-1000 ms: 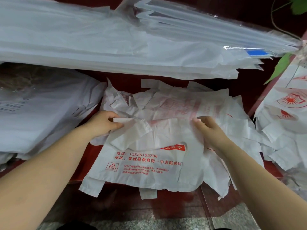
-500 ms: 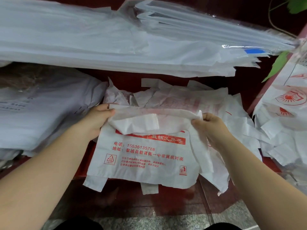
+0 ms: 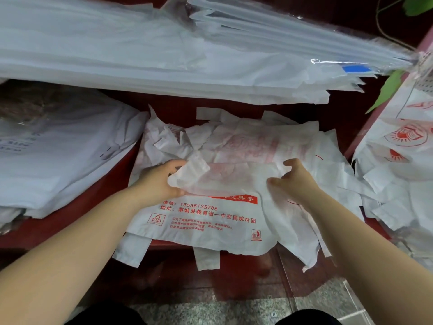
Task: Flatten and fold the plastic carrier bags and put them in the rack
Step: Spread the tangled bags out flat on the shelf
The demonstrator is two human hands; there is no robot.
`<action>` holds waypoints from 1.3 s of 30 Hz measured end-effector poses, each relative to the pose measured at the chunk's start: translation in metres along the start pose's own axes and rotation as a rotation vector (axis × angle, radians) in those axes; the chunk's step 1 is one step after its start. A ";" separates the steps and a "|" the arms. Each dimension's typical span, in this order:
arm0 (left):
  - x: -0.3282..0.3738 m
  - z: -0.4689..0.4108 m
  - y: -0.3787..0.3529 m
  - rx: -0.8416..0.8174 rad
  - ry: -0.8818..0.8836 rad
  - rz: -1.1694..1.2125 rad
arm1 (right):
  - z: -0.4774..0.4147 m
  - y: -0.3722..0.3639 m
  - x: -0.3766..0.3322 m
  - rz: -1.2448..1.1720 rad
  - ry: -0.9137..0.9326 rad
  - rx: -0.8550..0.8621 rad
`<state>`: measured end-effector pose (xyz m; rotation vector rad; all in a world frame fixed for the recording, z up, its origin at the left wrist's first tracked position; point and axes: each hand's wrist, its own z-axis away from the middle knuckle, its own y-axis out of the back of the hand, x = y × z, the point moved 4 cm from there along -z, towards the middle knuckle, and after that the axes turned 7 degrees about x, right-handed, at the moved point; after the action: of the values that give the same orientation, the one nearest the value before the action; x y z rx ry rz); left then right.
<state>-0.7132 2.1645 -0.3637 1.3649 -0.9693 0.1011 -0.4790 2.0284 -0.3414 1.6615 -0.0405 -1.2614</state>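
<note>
While the left hand grips the left end of the printed carrier bag's folded-over top, the right hand curls round its right end (slightly blurred). The bag lies on a pile of bags on the red shelf.

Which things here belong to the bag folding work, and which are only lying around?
In the job: printed bag, left hand, right hand, bag pile beneath.
Lying about: plain bags above, stack at left, sun-logo bags at right, green leaf.
</note>
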 end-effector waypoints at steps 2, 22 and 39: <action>0.002 0.001 0.002 0.057 0.007 0.035 | 0.003 0.001 0.006 0.054 -0.012 -0.064; -0.041 0.072 0.052 -0.042 -0.048 0.052 | 0.041 -0.014 0.000 -0.195 -0.036 -0.246; -0.004 0.012 -0.008 -0.134 -0.037 -0.515 | 0.053 -0.001 -0.011 0.396 0.316 0.220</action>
<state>-0.7176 2.1542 -0.3738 1.4536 -0.6175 -0.3719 -0.5234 1.9994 -0.3311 1.9105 -0.3098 -0.7093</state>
